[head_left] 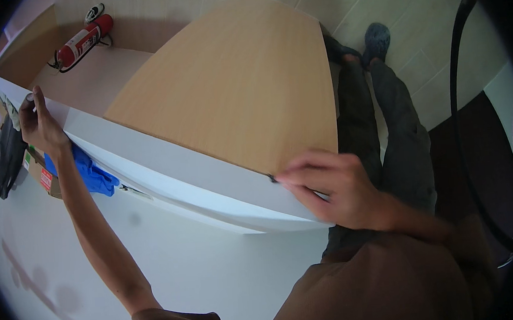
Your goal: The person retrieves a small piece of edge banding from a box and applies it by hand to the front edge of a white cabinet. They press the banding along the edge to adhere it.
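Note:
A pale wood panel (233, 84) with a curved side meets a long white edge strip (142, 144) on a piece of furniture. At the strip's upper-left end, my left hand (43, 124) has its fingers curled around a small silvery thing, too small to make out, with the thumb raised. My right hand (336, 187) pinches a small dark piece (273, 178) where the panel meets the strip, toward its right end. Behind the panel, a red fire extinguisher (79, 43) lies in a light-floored compartment (78, 83).
Blue fabric (88, 172), a cardboard box (47, 180) and a dark bag (6, 159) are beyond the strip at left. My legs (403, 132) stretch over tiled floor (413, 18) beside the panel. A black cable (455, 63) and dark brown surface (452, 158) are at right.

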`<state>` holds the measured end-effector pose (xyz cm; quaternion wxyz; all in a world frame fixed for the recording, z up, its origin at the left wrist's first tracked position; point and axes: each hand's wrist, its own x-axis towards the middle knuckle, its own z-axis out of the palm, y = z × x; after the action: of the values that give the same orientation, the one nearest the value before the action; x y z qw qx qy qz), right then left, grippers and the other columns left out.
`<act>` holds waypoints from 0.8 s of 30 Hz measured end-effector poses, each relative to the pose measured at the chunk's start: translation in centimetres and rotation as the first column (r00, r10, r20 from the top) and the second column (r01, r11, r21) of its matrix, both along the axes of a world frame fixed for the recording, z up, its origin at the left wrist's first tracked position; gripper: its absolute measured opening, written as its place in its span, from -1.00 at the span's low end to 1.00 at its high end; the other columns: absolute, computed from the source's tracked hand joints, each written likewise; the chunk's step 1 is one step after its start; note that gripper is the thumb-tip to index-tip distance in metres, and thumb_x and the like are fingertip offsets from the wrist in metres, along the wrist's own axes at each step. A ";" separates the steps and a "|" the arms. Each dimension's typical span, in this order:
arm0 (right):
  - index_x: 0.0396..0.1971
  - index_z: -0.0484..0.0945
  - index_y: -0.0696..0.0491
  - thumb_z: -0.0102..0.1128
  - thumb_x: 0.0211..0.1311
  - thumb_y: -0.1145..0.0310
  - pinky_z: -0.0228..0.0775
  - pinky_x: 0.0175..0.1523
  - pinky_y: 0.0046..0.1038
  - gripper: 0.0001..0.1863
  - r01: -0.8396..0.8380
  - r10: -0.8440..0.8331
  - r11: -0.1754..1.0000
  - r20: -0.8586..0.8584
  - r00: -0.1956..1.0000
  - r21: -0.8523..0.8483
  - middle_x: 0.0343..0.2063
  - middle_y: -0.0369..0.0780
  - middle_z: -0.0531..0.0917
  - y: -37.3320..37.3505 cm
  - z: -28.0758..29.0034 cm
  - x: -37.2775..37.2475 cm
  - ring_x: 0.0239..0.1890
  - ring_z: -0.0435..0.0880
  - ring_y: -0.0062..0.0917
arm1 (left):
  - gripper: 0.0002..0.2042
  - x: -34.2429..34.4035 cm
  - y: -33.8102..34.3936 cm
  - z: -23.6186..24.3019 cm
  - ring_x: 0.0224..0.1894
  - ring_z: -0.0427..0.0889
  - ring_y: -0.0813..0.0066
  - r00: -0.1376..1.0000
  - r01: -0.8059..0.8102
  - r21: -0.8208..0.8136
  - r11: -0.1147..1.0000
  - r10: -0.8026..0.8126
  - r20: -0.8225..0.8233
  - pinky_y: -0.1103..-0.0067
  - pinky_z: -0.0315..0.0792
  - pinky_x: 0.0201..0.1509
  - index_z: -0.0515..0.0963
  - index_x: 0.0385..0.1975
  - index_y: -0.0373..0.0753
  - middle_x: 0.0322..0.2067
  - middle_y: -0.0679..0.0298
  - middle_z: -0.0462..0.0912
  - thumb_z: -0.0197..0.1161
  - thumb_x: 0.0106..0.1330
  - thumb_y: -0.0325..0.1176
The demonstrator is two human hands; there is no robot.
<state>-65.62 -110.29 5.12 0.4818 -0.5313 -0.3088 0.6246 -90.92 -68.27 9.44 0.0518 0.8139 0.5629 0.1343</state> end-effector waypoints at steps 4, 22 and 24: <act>-0.26 0.72 0.16 0.33 0.07 0.67 0.53 -0.35 -0.50 -0.79 -0.053 0.054 0.997 0.028 0.998 -0.051 -0.33 -0.18 0.68 -2.3 0.5 1.2 -0.38 0.70 -0.46 | -0.77 -0.4 -0.1 0.0 -0.31 0.50 0.63 0.994 -0.013 -0.046 0.999 0.018 0.106 0.67 0.39 -0.13 0.63 -0.32 -0.34 -0.37 0.31 0.65 0.40 0.34 -0.27; -0.26 0.71 0.17 0.32 0.06 0.70 0.52 -0.34 -0.49 -0.78 -0.028 0.028 0.999 -0.003 1.000 -0.028 -0.35 -0.19 0.67 -0.9 0.3 0.2 -0.39 0.68 -0.44 | -0.77 -0.1 -0.6 -0.1 -0.33 0.53 0.61 0.993 -0.017 -0.048 0.999 0.022 0.118 0.63 0.43 -0.14 0.62 -0.31 -0.33 -0.35 0.28 0.67 0.40 0.34 -0.27; -0.26 0.66 0.19 0.29 0.10 0.67 0.53 -0.26 -0.42 -0.81 -0.028 0.028 0.999 -0.028 0.999 -0.016 -0.32 -0.16 0.65 -0.2 0.3 0.2 -0.32 0.67 -0.36 | -0.78 0.2 -0.8 0.1 -0.32 0.53 0.61 0.989 0.000 -0.063 0.998 0.009 0.149 0.64 0.43 -0.14 0.63 -0.30 -0.33 -0.35 0.27 0.67 0.40 0.35 -0.27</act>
<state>-65.44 -110.52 5.45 0.4731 -0.5221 -0.3044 0.6410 -90.74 -69.08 9.58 0.1189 0.7982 0.5633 0.1774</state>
